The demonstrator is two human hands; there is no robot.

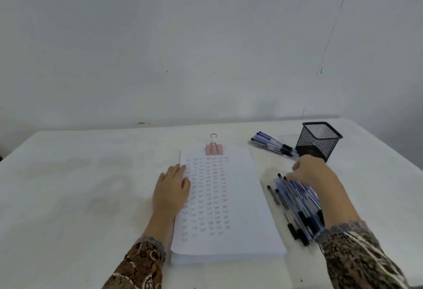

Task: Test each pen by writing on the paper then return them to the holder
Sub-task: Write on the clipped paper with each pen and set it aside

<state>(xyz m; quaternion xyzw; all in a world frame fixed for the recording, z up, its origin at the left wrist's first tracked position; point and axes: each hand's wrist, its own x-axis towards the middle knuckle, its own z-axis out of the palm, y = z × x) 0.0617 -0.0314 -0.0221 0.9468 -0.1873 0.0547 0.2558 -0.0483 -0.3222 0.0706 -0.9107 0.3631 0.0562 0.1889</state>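
Black mesh holder [319, 140] upright, far right on worktop [80, 185]; inside unclear through mesh. Far pens [270, 143] heaped just left of holder. Near pens [295, 199] heaped right of clipped paper stack [229, 197]. Left hand [171, 190] flat, fingers straight, on paper's left edge. Right hand [309, 170] blurred over near pens; grasp impossible to tell.

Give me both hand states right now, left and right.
Left hand: open, flat on the left edge of the paper.
Right hand: over the near pen pile; blurred, so grip cannot be told.
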